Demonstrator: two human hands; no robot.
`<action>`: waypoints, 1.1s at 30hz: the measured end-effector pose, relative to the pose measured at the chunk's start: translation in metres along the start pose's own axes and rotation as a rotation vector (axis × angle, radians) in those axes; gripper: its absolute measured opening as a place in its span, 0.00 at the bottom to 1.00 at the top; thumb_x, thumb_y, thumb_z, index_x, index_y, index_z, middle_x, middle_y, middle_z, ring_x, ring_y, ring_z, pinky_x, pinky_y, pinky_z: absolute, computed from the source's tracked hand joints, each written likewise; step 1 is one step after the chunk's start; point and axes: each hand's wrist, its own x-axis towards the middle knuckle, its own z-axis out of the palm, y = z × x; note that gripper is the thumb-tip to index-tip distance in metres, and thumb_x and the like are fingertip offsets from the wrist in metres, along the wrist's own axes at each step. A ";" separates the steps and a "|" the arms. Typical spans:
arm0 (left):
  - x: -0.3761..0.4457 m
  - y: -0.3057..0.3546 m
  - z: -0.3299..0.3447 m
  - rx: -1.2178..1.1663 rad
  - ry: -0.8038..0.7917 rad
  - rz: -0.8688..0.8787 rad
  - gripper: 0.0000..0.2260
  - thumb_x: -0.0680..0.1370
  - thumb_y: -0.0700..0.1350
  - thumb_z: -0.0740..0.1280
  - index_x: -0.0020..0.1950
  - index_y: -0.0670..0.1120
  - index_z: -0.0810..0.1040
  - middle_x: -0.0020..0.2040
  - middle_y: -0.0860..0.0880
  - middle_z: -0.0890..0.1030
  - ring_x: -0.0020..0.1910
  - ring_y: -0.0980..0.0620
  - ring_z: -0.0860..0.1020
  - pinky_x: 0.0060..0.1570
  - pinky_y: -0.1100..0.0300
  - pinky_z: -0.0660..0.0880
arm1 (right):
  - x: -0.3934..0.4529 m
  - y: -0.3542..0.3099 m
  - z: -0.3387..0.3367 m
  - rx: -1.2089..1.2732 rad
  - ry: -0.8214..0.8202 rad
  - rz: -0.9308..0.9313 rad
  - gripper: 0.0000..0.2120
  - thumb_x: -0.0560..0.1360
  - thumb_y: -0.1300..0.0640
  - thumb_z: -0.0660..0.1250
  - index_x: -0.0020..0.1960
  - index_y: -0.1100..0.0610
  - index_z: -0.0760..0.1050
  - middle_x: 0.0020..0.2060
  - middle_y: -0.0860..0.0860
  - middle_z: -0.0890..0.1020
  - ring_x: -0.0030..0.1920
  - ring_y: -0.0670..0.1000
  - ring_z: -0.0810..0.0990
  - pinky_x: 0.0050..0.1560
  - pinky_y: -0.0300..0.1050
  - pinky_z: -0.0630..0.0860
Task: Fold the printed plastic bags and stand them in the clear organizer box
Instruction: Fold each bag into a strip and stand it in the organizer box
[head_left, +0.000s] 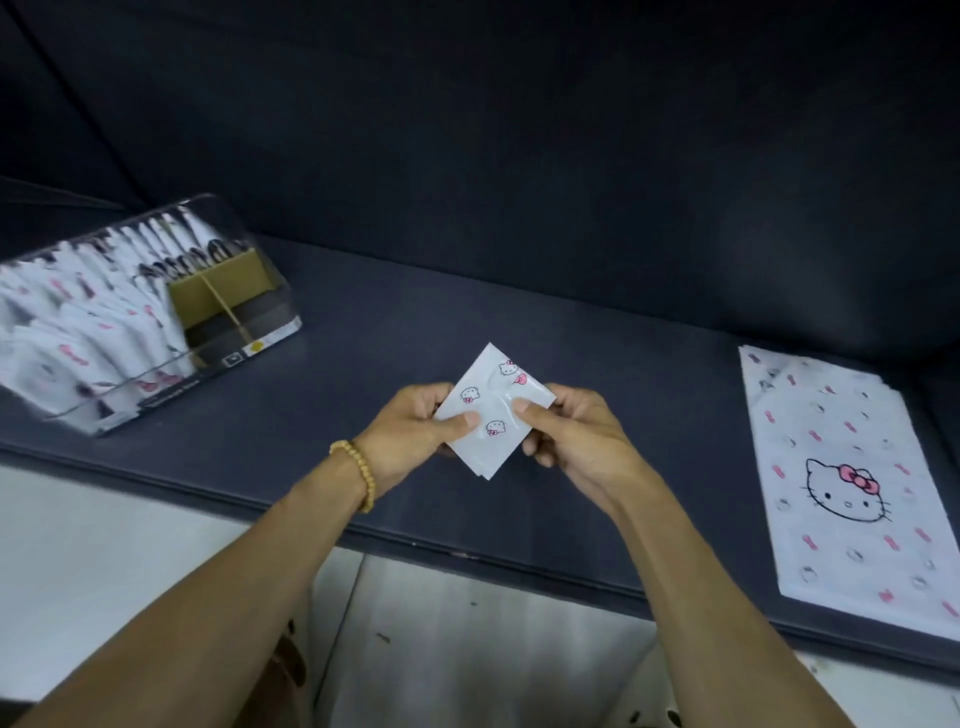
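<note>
I pinch a folded printed bag between left hand and right hand, above the dark table.
The clear organizer box sits far left; flat bags lie right.

dark mat – on surface; bead bracelet – wrist; pale floor – below

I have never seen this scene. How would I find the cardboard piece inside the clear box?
Look to the far left of the dark blue table, where a clear plastic organizer box holds rows of folded white printed bags. At its right end stands a brown cardboard divider. It is the only brown, unprinted thing in the box.
</note>
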 end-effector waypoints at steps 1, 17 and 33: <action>-0.004 0.001 -0.008 0.005 0.070 0.008 0.06 0.78 0.37 0.67 0.54 0.40 0.79 0.49 0.45 0.85 0.47 0.49 0.83 0.47 0.55 0.80 | 0.007 -0.005 0.009 -0.061 0.000 -0.014 0.05 0.78 0.57 0.68 0.47 0.57 0.82 0.39 0.56 0.84 0.31 0.47 0.76 0.28 0.38 0.70; -0.049 -0.015 -0.171 -0.290 0.993 -0.016 0.02 0.78 0.43 0.68 0.49 0.46 0.77 0.42 0.49 0.79 0.44 0.50 0.76 0.52 0.53 0.74 | 0.172 -0.099 0.214 -0.511 0.120 -0.338 0.06 0.77 0.58 0.63 0.44 0.58 0.77 0.37 0.52 0.84 0.39 0.52 0.84 0.41 0.56 0.82; -0.018 -0.034 -0.201 -0.392 1.040 -0.049 0.03 0.77 0.45 0.69 0.50 0.51 0.78 0.48 0.50 0.82 0.52 0.51 0.79 0.61 0.46 0.74 | 0.259 -0.105 0.292 -0.690 0.096 -0.621 0.10 0.80 0.57 0.62 0.43 0.60 0.76 0.33 0.52 0.81 0.34 0.52 0.78 0.35 0.46 0.74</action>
